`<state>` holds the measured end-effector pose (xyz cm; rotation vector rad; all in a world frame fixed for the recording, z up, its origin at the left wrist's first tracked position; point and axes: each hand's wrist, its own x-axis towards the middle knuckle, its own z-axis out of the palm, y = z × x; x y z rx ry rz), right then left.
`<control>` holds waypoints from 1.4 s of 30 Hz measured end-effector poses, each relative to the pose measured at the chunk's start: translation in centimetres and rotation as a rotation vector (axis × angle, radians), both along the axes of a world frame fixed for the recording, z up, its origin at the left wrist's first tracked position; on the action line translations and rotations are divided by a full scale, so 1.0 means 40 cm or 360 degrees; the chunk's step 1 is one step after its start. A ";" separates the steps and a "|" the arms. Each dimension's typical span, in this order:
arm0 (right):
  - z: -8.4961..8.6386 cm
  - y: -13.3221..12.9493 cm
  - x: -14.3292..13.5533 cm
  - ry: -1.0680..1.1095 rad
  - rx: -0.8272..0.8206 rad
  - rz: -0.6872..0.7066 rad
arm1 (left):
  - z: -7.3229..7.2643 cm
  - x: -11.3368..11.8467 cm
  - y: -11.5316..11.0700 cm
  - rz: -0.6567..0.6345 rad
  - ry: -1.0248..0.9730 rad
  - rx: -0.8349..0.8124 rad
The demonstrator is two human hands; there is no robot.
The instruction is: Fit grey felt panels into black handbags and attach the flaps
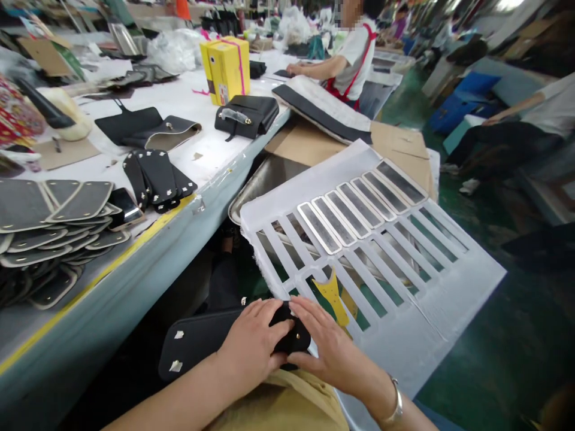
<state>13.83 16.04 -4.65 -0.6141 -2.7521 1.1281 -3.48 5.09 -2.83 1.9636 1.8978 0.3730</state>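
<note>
A flat black leather panel with rounded corners and small metal studs lies across the person's lap, below the edge of the long white worktable. The left hand rests palm-down on the panel's right end, fingers loosely together. The right hand lies just beside it, fingers extended, thumb touching the panel's rounded end near a brass stud. Just behind the hands sits a white slotted template board bearing a row of grey strips.
</note>
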 end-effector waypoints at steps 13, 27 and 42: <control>0.015 0.022 -0.027 -0.0094 0.0193 0.0266 | 0.021 -0.095 -0.098 -0.0026 0.0210 -0.0130; 0.049 0.017 -0.056 -0.0207 0.0220 0.0243 | 0.029 -0.094 -0.090 -0.0022 0.0135 -0.0134; 0.015 0.016 -0.112 -0.0192 0.0612 0.0515 | 0.013 -0.277 -0.353 0.1332 -0.0553 -0.0483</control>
